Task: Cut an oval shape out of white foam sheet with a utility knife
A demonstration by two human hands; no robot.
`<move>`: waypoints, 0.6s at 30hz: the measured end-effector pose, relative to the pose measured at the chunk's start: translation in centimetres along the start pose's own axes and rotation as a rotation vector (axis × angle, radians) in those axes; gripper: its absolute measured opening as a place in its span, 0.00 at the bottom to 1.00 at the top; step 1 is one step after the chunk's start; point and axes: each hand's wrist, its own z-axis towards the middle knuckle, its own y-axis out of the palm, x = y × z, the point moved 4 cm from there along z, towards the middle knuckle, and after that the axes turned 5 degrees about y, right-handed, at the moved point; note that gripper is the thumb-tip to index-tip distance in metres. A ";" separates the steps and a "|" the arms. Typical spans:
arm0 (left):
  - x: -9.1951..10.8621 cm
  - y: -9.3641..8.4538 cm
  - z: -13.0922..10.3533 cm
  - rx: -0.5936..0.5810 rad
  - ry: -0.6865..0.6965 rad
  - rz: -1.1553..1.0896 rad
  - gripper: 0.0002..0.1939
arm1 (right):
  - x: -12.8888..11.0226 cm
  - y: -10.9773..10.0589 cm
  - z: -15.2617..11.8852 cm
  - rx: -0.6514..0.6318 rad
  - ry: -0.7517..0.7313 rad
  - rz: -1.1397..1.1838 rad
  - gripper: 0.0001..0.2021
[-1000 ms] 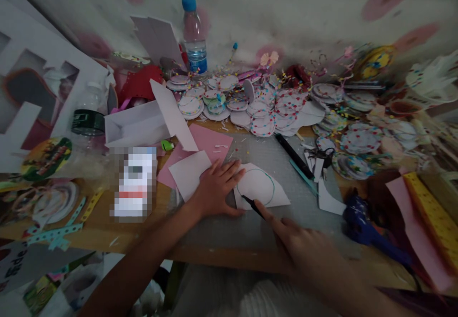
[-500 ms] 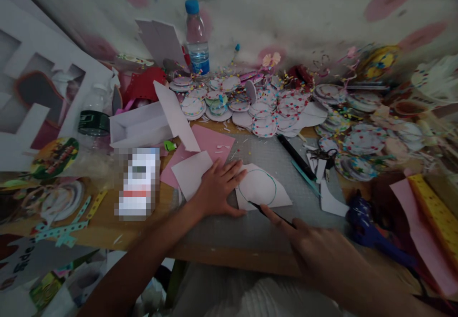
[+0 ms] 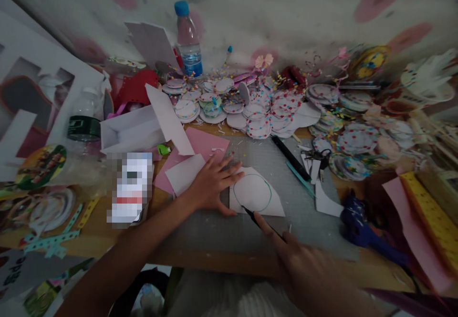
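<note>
A white paper piece (image 3: 255,193) with a green circle drawn on it lies on the grey cutting mat (image 3: 222,233). My left hand (image 3: 213,183) lies flat with fingers spread, its fingertips on the paper's left edge; a second white sheet (image 3: 182,174) is partly under it. My right hand (image 3: 296,260) is wrapped round a thin dark craft knife (image 3: 263,224), index finger stretched along it. The knife's tip touches the paper at the lower left of the circle.
A black pen-like tool (image 3: 291,157), keys (image 3: 318,157) and blue scissors (image 3: 358,221) lie to the right. Stacks of decorated paper discs (image 3: 259,112) line the back. A phone (image 3: 132,188), white box (image 3: 130,128) and water bottle (image 3: 189,45) stand or lie left.
The whole view has shifted slightly, moving things left in the picture. Both hands keep their poses, and the knife tip remains near the circle's lower left.
</note>
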 end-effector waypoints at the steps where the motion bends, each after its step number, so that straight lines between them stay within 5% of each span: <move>1: 0.0 0.0 0.0 -0.004 -0.001 -0.001 0.53 | 0.3 -0.1 -0.1 0.003 -0.008 -0.002 0.52; 13: 0.0 0.0 0.0 -0.048 -0.043 -0.039 0.53 | 3.8 -2.1 0.6 0.075 -0.223 -0.185 0.57; 18: 0.2 0.0 -0.1 -0.067 -0.056 -0.049 0.53 | 4.9 -2.0 0.9 -0.001 -0.222 -0.120 0.53</move>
